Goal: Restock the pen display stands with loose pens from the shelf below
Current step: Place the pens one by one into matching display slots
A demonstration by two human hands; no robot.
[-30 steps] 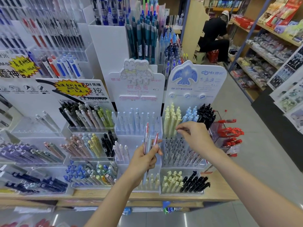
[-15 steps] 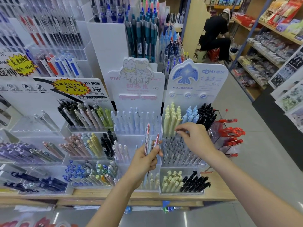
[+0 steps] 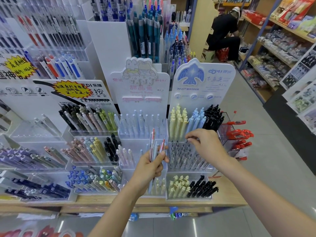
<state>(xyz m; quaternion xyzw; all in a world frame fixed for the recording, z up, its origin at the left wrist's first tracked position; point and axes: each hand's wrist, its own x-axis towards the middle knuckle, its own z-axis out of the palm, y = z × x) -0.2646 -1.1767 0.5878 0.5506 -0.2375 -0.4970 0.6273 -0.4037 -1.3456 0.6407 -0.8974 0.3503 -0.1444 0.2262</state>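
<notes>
Just below the middle of the frame the person's left hand (image 3: 150, 165) grips a small bundle of clear pens (image 3: 156, 147) with red and white parts, held upright in front of the rabbit-card stand (image 3: 140, 93). To its right, the right hand (image 3: 207, 144) reaches over the middle tier of the bird-card stand (image 3: 203, 82), fingertips (image 3: 191, 138) pinched together at the tops of the clear pens in that tier (image 3: 186, 156); whether they hold a pen I cannot tell. Yellow, blue and black pens fill the tier above, yellow and black the one below. The stands sit on a wooden surface (image 3: 229, 197). At the upper right, another person (image 3: 224, 34) in black sits crouched by the shelves.
</notes>
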